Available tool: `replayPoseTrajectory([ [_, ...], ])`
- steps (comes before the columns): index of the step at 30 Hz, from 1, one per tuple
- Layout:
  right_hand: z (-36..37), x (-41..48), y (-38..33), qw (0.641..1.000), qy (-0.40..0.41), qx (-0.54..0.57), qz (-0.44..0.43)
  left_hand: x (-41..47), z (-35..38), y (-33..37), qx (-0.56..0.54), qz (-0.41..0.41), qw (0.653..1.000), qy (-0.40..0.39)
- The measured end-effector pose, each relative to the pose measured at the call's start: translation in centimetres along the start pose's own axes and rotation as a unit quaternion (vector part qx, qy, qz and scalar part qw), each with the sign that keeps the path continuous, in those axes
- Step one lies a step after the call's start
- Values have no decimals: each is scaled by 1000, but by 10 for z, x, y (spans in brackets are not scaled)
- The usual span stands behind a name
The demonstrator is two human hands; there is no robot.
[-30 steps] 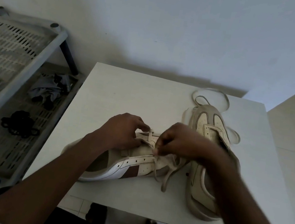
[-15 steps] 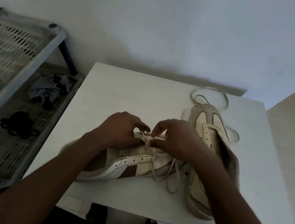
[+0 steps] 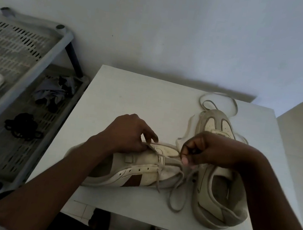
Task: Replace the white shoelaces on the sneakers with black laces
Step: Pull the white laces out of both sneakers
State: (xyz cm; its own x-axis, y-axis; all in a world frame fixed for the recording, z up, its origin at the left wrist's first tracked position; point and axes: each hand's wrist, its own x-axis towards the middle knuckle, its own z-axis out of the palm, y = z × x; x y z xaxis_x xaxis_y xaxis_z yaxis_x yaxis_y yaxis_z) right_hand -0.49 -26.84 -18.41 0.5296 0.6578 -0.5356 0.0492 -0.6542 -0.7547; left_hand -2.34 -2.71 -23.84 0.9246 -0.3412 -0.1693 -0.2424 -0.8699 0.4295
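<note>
White lace (image 3: 170, 157) pinched by right hand (image 3: 206, 150), running from sneaker (image 3: 138, 173) beneath both hands; left hand (image 3: 126, 134) curled over its upper. Black laces (image 3: 22, 126) well left of left hand.

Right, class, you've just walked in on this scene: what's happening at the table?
A person is unlacing a sneaker that lies on its side on the white table. The left hand holds the sneaker at its upper, while the right hand pinches its white lace and pulls it sideways. A second sneaker sits alongside, with a loose lace around its toe. The black laces lie on the rack, untouched.
</note>
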Motion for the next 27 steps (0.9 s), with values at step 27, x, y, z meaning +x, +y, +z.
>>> replayPoseTrajectory([
  [27, 18, 25, -15, 939, 317, -104, 81, 0, -4, -5, 83, -33, 995, 38],
])
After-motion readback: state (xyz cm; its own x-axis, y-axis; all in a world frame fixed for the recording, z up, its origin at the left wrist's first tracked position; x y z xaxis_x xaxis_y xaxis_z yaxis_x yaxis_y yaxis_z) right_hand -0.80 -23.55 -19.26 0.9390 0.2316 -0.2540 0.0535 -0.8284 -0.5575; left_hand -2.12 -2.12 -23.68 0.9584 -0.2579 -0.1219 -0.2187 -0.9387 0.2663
